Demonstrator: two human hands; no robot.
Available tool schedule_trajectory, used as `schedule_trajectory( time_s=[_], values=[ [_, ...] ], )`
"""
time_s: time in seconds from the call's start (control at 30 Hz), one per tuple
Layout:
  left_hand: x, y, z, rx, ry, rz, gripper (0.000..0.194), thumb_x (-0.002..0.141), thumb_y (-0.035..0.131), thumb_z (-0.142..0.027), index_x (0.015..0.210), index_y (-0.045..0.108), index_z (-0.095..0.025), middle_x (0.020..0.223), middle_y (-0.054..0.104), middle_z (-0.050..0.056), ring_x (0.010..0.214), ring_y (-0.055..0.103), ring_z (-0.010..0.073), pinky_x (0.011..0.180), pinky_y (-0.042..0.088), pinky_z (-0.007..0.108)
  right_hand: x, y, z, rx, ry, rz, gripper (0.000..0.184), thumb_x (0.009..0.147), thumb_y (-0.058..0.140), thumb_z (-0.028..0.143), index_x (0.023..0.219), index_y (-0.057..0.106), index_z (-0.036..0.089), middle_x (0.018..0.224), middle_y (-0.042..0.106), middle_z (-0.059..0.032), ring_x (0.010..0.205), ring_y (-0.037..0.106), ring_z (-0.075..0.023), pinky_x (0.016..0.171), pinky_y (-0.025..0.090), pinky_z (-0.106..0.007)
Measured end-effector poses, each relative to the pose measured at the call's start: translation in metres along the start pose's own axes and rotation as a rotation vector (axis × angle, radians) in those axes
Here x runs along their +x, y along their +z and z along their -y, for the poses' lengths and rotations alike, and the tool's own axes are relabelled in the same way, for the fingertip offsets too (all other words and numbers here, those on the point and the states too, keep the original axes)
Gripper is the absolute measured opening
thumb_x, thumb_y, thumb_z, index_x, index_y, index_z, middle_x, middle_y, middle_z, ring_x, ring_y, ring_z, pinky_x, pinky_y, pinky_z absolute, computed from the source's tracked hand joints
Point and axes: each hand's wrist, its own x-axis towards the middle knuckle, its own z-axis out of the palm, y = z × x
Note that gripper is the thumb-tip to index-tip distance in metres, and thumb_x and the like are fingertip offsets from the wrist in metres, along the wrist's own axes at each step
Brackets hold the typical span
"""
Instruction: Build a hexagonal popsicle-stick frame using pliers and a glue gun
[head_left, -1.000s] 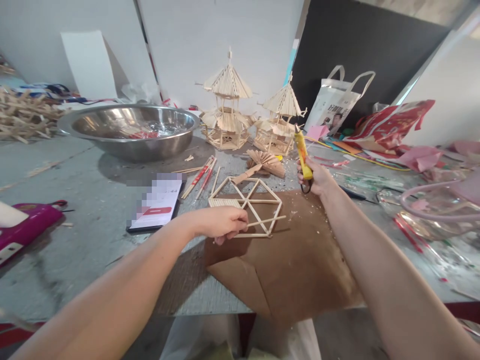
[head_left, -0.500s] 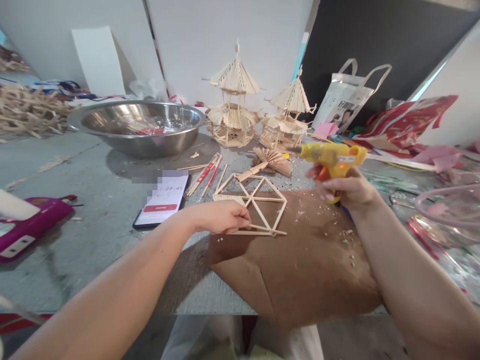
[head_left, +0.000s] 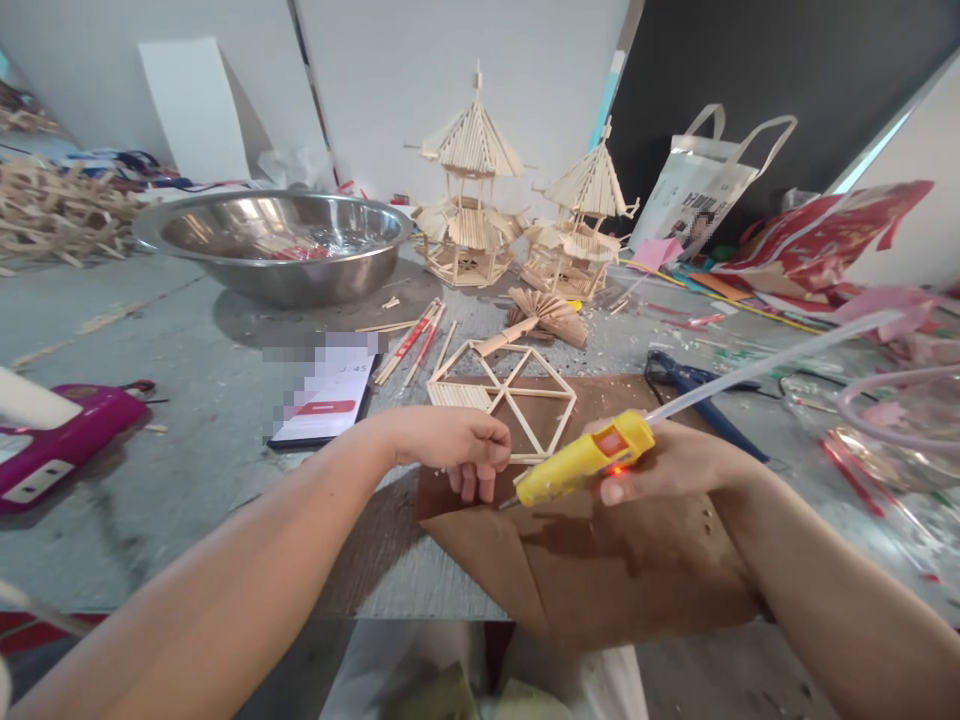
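My right hand (head_left: 667, 462) is wrapped round a yellow hot glue gun (head_left: 581, 462), with a long translucent glue stick (head_left: 765, 370) sticking out of its back. The nozzle points down and left, just beside the fingers of my left hand (head_left: 476, 452). Those fingers are pinched on a thin wooden stick, mostly hidden by the hand and the gun. Under them lies a hexagonal wooden stick frame (head_left: 556, 428) with spokes; its left section is partly filled with parallel sticks (head_left: 457, 395). The frame rests partly on brown paper (head_left: 630, 590).
Behind stand two stick pagodas (head_left: 474, 230) (head_left: 581, 220) and a folded paper fan (head_left: 551, 315). A steel basin (head_left: 277, 275), phone (head_left: 326, 395) and purple glue gun (head_left: 71, 440) are to the left. Blue-handled pliers (head_left: 705, 400) lie at right.
My right hand has brought the glue gun down and left, from upright to beside my left fingers. My left hand has stayed near the frame's front edge, its stick lowered toward it.
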Motion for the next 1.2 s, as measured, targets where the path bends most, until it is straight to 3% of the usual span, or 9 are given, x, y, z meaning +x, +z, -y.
schedule_trajectory(
  time_s=[0.2,0.37,0.5,0.67,0.8,0.9,1.03,1.2],
  values=[
    [0.001,-0.009,0.003,-0.102,0.128,-0.147,0.027,0.08,0.044,-0.043,0.075,0.046,-0.017,0.089,0.066,0.005,0.08,0.058,0.0125,0.076,0.043,0.029,0.007,-0.001,-0.005,0.041,0.017,-0.002,0.029,0.066,0.065,0.037,0.088,0.063,0.017,0.073,0.062,0.0008,0.067,0.056,-0.0105,0.059,0.045,-0.019],
    [0.004,-0.013,0.005,-0.073,0.189,-0.273,0.028,0.08,0.044,-0.046,0.08,0.047,-0.018,0.106,0.063,0.006,0.1,0.052,0.0144,0.089,0.034,0.031,0.0,0.003,-0.025,0.077,-0.04,-0.064,0.027,0.069,0.064,0.036,0.087,0.06,0.017,0.075,0.061,-0.0003,0.068,0.056,-0.0108,0.06,0.044,-0.02],
    [0.017,-0.012,0.009,-0.097,0.287,-0.339,0.027,0.082,0.041,-0.044,0.078,0.044,-0.017,0.107,0.062,0.006,0.105,0.05,0.0138,0.093,0.032,0.029,-0.005,0.001,-0.049,0.107,-0.012,-0.145,0.03,0.068,0.064,0.039,0.088,0.061,0.017,0.076,0.063,-0.0021,0.07,0.059,-0.0132,0.065,0.047,-0.024],
    [0.036,-0.015,0.018,-0.165,0.38,-0.439,0.023,0.084,0.039,-0.038,0.079,0.043,-0.017,0.102,0.061,0.007,0.1,0.053,0.0133,0.091,0.035,0.03,0.0,-0.017,-0.063,0.134,-0.029,-0.308,0.031,0.069,0.06,0.045,0.081,0.064,0.017,0.076,0.066,-0.0055,0.074,0.061,-0.0177,0.069,0.048,-0.03],
    [0.037,-0.016,0.019,-0.082,0.349,-0.516,0.026,0.083,0.039,-0.041,0.081,0.046,-0.016,0.097,0.061,0.005,0.094,0.053,0.0134,0.086,0.037,0.03,0.005,-0.025,-0.059,0.125,-0.061,-0.395,0.032,0.07,0.059,0.047,0.075,0.065,0.016,0.072,0.065,-0.0059,0.075,0.061,-0.0196,0.072,0.047,-0.032],
    [0.028,-0.014,0.014,-0.009,0.307,-0.552,0.028,0.082,0.038,-0.042,0.079,0.047,-0.016,0.086,0.062,0.004,0.084,0.054,0.0124,0.08,0.039,0.028,0.005,-0.019,-0.05,0.078,-0.019,-0.364,0.031,0.07,0.059,0.046,0.082,0.066,0.018,0.075,0.066,-0.0045,0.074,0.061,-0.018,0.069,0.048,-0.03],
    [0.013,-0.008,0.006,-0.014,0.14,-0.468,0.027,0.081,0.037,-0.043,0.075,0.042,-0.017,0.076,0.064,0.003,0.064,0.053,0.0108,0.058,0.039,0.023,0.004,-0.002,-0.037,0.071,-0.02,-0.222,0.032,0.073,0.059,0.041,0.099,0.064,0.023,0.091,0.066,-0.0031,0.081,0.061,-0.017,0.072,0.048,-0.029],
    [0.005,-0.005,0.005,-0.01,0.023,-0.347,0.028,0.079,0.038,-0.046,0.074,0.04,-0.018,0.075,0.065,0.002,0.049,0.044,0.0077,0.045,0.032,0.021,0.006,0.007,-0.037,0.072,-0.035,-0.171,0.033,0.074,0.058,0.038,0.102,0.063,0.022,0.096,0.066,-0.0033,0.085,0.06,-0.0169,0.075,0.049,-0.029]
  ],
)
